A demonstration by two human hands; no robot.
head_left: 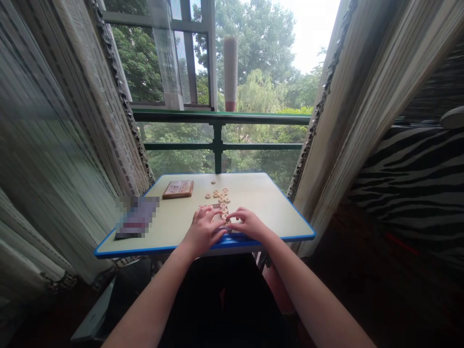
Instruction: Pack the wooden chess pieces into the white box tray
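Several round wooden xiangqi pieces (pixel 216 194) lie loose on the pale table. Nearer to me, more pieces sit in a row in a shallow wooden box tray (pixel 216 206), partly hidden under my fingers. My left hand (pixel 206 226) rests over the tray with its fingers spread and the thumb apart. My right hand (pixel 248 224) is bent at the tray's right side, thumb and forefinger close around a xiangqi piece (pixel 225 217) at the near end. The fingertips of both hands almost meet there.
A flat brown wooden lid (pixel 178 189) lies at the back left of the table (pixel 266 203). A blurred dark object (pixel 137 217) sits at the left edge. One single piece (pixel 213 182) is near the back. Curtains flank the table; behind it stands a green railing (pixel 217 145).
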